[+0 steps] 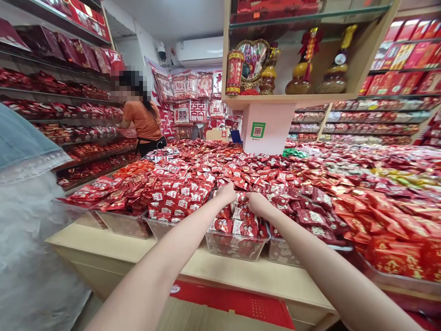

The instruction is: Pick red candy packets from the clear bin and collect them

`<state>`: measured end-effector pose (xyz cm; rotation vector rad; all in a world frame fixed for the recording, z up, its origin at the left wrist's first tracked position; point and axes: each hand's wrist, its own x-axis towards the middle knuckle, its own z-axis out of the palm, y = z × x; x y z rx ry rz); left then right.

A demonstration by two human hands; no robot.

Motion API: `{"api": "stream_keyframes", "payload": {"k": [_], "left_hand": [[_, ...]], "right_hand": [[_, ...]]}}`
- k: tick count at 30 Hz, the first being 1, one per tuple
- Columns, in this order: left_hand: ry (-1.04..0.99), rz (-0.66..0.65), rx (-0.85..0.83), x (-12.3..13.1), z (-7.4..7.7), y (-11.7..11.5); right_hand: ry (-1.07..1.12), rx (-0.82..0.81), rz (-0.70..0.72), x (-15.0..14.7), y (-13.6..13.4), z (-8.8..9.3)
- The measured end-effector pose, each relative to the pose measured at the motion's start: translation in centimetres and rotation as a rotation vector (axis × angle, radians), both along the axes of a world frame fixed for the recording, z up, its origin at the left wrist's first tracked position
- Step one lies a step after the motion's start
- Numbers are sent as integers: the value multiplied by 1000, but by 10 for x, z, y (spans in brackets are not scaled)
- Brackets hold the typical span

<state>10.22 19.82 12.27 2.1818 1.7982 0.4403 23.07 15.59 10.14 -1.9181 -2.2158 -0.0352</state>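
Several clear plastic bins of small sealed red packets line the front of the counter. Over the middle bin (237, 246), my left hand (226, 193) is closed, its fingers curled among the packets at the back of the bin. Just to its right, my right hand (258, 204) is also closed, with its fingertips turned inward. Between the two hands a small red packet (241, 197) shows, and the fingers of both appear to pinch it. Packets with printed figures (245, 227) lie in neat rows at the bin's front. The fingertips are partly hidden.
Heaped red packets (389, 225) spread to the right, and bins of packets (179, 197) stand at left. A white pillar (267, 128) under a display cabinet (292, 97) rises from the counter (120, 243). A person in an orange top (143, 119) stands by the left shelves.
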Motion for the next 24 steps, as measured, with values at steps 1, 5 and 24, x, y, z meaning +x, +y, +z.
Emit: {"api": "stream_keyframes", "payload": {"k": [1, 5, 24], "left_hand": [[-12, -15, -2, 0, 0, 1], [-60, -97, 1, -2, -1, 6], [15, -202, 169, -32, -6, -9]], "right_hand": [[2, 0, 3, 1, 0, 0], [14, -3, 14, 4, 1, -3], [-50, 65, 73, 8, -25, 9]]}}
